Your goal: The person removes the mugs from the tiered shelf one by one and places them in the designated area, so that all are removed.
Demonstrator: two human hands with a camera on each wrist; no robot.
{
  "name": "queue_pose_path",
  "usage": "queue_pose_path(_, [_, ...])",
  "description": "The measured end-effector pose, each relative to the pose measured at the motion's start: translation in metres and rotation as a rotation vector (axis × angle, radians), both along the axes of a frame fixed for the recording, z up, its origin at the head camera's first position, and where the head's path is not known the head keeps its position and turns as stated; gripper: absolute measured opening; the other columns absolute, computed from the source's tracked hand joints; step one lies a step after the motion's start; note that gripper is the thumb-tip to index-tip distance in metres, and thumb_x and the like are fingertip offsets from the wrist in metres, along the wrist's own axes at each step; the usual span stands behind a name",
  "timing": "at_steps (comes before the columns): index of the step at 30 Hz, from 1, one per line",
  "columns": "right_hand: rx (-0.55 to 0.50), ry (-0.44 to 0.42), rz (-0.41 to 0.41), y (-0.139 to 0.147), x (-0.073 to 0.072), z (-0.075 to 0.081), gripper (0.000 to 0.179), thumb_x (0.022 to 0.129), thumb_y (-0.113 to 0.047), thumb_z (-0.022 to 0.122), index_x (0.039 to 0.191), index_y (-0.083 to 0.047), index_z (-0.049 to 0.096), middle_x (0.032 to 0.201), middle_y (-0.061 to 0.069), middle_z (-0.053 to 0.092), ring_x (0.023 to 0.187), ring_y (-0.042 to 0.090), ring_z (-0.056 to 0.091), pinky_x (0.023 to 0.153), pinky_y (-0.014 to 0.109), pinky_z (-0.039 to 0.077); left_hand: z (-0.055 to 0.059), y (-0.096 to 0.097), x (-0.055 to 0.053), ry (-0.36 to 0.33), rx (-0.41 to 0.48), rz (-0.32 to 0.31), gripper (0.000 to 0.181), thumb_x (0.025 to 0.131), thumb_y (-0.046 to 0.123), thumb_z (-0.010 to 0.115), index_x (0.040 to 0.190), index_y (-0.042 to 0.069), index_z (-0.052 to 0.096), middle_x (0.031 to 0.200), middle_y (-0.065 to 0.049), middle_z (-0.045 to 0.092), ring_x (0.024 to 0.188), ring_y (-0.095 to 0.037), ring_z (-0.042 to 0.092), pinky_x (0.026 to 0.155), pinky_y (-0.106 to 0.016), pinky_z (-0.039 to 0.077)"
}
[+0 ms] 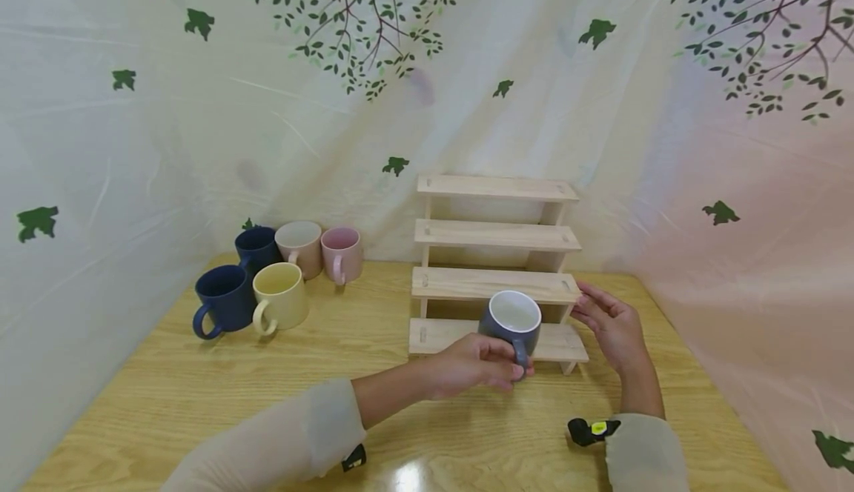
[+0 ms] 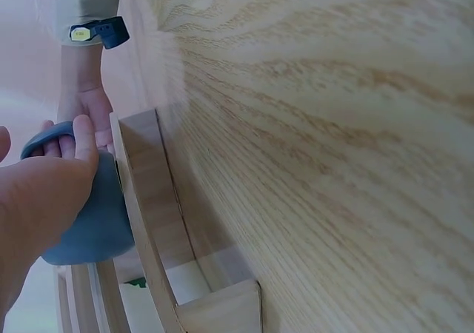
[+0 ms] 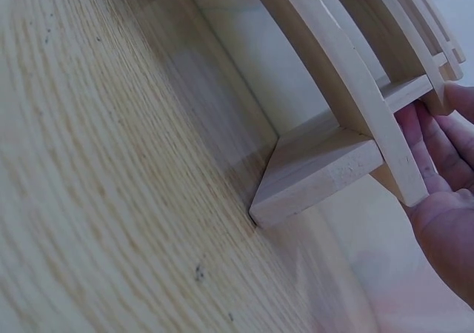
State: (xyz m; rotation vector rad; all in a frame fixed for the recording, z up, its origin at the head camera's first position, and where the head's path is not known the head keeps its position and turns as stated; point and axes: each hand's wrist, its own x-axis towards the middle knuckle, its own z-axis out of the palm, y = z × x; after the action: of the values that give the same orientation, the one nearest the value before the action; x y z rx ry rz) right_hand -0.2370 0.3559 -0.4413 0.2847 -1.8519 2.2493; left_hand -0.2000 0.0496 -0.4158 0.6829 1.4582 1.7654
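My left hand (image 1: 470,366) holds a blue-grey mug (image 1: 510,329) with a pale inside, its fingers about the handle. The mug is upright over the lowest step of a light wooden tiered rack (image 1: 494,284). In the left wrist view the mug (image 2: 92,218) is beside the front board; whether it rests there I cannot tell. At the rack's right end, my right hand (image 1: 617,333) grips the second step from the bottom. The right wrist view has that hand's thumb at the board's end and its fingers (image 3: 444,152) curled behind the side support.
On the table (image 1: 360,307) at the left stand two navy mugs (image 1: 230,303), a yellow mug (image 1: 283,296), a beige mug with a white inside (image 1: 307,255) and a pink mug (image 1: 347,258). A leaf-patterned cloth (image 1: 320,151) hangs behind the table and along both sides.
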Motion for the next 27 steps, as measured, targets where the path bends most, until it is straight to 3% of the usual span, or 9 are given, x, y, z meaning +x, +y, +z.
queue_pose_path(7, [-0.002, -0.012, -0.002, 0.0013, 0.0001, -0.002, 0.045, 0.102, -0.002, 0.061, 0.14, 0.017, 0.048, 0.115, 0.0, 0.073, 0.099, 0.012, 0.073, 0.089, 0.028, 0.058, 0.0025, -0.0007, 0.0019, 0.01, -0.021, 0.042, 0.023, 0.102, 0.002, 0.06, 0.115, -0.017, 0.062, 0.124, -0.029, 0.067, 0.115, -0.03, 0.069, 0.103, -0.05, 0.053])
queue_pose_path(14, [-0.016, -0.005, 0.006, 0.0009, 0.001, -0.002, 0.043, 0.102, 0.0, 0.059, 0.14, 0.017, 0.049, 0.114, 0.001, 0.073, 0.098, 0.012, 0.073, 0.09, 0.03, 0.058, 0.0036, -0.0016, 0.0033, 0.017, -0.041, 0.112, 0.028, 0.105, 0.009, 0.058, 0.112, -0.018, 0.062, 0.121, -0.033, 0.066, 0.118, -0.044, 0.064, 0.093, -0.044, 0.059])
queue_pose_path(20, [-0.014, -0.011, -0.002, -0.0001, 0.0019, -0.0005, 0.042, 0.101, 0.0, 0.061, 0.139, 0.016, 0.052, 0.112, 0.001, 0.073, 0.097, 0.012, 0.073, 0.09, 0.03, 0.059, 0.0006, -0.0046, 0.003, 0.018, -0.027, 0.164, 0.027, 0.104, 0.007, 0.058, 0.111, -0.019, 0.062, 0.115, -0.034, 0.067, 0.115, -0.048, 0.065, 0.092, -0.049, 0.059])
queue_pose_path(27, [-0.031, -0.006, -0.001, -0.0023, 0.0019, 0.0013, 0.042, 0.101, 0.001, 0.061, 0.138, 0.017, 0.051, 0.11, 0.002, 0.073, 0.097, 0.013, 0.073, 0.089, 0.03, 0.059, -0.0009, -0.0085, 0.0002, 0.039, -0.012, 0.179, 0.028, 0.102, 0.005, 0.06, 0.111, -0.02, 0.065, 0.112, -0.034, 0.068, 0.111, -0.047, 0.067, 0.089, -0.049, 0.06])
